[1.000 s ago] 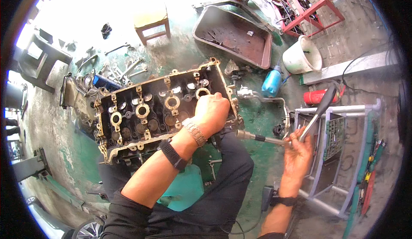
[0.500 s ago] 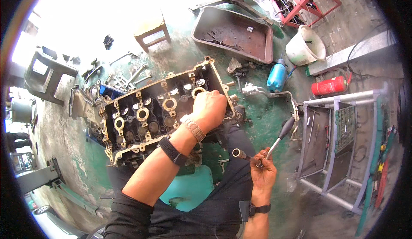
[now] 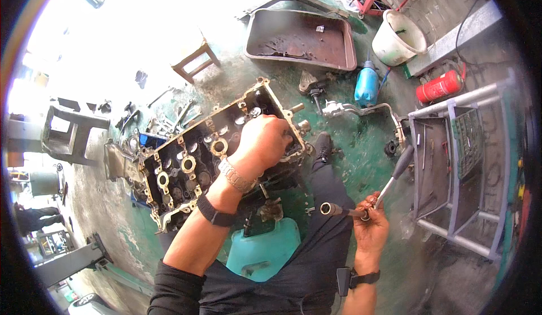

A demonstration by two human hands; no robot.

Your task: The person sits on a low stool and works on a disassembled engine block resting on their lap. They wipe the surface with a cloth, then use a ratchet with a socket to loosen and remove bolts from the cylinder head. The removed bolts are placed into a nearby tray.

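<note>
green floor (image 3: 361,145), left hand (image 3: 264,140) curled over engine (image 3: 206,159), right hand (image 3: 370,230) clasping ratchet (image 3: 386,193)

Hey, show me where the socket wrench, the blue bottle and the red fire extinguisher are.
Socket wrench (image 3: 385,192): head view, on its bare metal shaft.
Blue bottle (image 3: 366,88): head view, on the middle of its body.
Red fire extinguisher (image 3: 440,87): head view, on its cylinder.

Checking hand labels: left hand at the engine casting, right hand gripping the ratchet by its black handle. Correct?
No: the head view shows the right hand holding the ratchet at its other end, the black handle free. The left hand is at the engine casting.
</note>
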